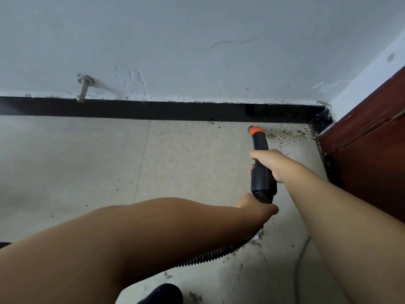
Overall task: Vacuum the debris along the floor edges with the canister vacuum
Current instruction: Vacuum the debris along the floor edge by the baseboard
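Note:
A black vacuum nozzle with an orange tip (256,131) points down at the tiled floor, close to the black baseboard (175,110). My right hand (269,163) grips the black handle tube (262,172) from the right side. My left hand (256,206) holds the ribbed black hose (210,256) just below the handle. Brown debris (287,134) lies scattered on the floor right of the tip, toward the corner. More crumbs (252,245) lie near the hose. The canister itself is out of view.
A dark red wooden door frame (368,137) closes off the right side. A metal door stopper (84,89) sticks out of the wall at the left. A thin cord (300,260) curves across the floor near my right arm. A black shoe (163,294) shows at the bottom.

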The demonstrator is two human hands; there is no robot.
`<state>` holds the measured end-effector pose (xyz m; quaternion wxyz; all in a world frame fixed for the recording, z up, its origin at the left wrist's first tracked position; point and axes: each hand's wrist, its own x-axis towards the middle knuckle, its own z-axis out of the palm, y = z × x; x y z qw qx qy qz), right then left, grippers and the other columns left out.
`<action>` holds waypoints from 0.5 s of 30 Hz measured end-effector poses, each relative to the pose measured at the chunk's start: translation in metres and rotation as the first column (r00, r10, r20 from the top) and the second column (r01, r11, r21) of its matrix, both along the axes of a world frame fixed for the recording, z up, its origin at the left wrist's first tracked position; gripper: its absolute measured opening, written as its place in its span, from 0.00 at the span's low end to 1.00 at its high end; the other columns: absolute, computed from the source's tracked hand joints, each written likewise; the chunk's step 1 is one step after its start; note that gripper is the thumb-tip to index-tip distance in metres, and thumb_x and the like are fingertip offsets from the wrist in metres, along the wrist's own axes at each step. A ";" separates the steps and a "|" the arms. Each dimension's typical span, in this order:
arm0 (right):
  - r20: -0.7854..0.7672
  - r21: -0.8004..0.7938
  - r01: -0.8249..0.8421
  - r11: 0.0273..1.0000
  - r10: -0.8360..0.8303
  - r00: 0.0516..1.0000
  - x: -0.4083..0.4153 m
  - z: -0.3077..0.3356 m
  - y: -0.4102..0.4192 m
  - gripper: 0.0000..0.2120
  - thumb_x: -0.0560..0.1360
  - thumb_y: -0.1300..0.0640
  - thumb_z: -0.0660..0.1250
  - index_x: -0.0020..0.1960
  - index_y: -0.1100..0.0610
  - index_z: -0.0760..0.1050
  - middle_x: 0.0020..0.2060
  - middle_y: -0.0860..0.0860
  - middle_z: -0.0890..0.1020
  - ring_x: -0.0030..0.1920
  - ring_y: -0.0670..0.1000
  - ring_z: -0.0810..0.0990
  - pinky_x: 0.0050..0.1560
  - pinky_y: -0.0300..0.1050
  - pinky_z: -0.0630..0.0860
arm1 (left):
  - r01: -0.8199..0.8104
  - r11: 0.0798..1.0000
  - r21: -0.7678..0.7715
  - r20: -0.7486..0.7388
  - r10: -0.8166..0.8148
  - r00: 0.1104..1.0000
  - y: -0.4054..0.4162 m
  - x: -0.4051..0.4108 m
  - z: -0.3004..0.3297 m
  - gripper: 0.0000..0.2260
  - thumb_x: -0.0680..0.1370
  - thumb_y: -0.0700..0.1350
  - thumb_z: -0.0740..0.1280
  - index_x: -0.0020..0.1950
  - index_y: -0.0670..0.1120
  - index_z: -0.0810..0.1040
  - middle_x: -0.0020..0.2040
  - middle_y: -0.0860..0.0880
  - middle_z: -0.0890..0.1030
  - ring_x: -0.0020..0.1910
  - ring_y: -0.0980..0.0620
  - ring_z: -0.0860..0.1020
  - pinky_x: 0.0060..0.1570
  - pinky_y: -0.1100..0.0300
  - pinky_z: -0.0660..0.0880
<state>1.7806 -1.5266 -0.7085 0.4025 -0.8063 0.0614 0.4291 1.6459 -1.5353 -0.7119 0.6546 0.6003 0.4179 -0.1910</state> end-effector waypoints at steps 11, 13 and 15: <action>-0.113 0.090 -0.010 0.996 0.020 0.993 -0.005 -0.012 0.026 0.09 0.72 0.62 0.67 0.50 0.61 0.72 0.32 0.56 0.79 0.26 0.52 0.80 0.29 0.43 0.78 | -0.075 0.997 0.033 -0.022 0.076 0.997 0.024 -0.003 -0.013 0.08 0.72 0.41 0.67 0.44 0.45 0.68 0.34 0.47 0.70 0.31 0.49 0.69 0.37 0.57 0.69; -0.100 0.083 -0.042 0.996 0.050 0.994 -0.009 -0.013 0.033 0.09 0.72 0.62 0.67 0.51 0.61 0.71 0.32 0.56 0.79 0.27 0.53 0.80 0.29 0.43 0.78 | -0.100 0.995 0.024 -0.021 0.101 0.995 0.027 -0.007 -0.014 0.08 0.72 0.41 0.67 0.46 0.44 0.68 0.34 0.47 0.70 0.31 0.49 0.68 0.38 0.56 0.69; -0.084 0.077 -0.084 0.993 0.091 0.992 -0.014 -0.013 0.038 0.08 0.72 0.62 0.67 0.50 0.61 0.71 0.31 0.55 0.79 0.25 0.52 0.80 0.27 0.41 0.77 | -0.120 0.993 0.015 -0.022 0.120 0.993 0.028 -0.012 -0.015 0.08 0.72 0.41 0.66 0.46 0.44 0.68 0.34 0.47 0.69 0.31 0.49 0.68 0.38 0.56 0.69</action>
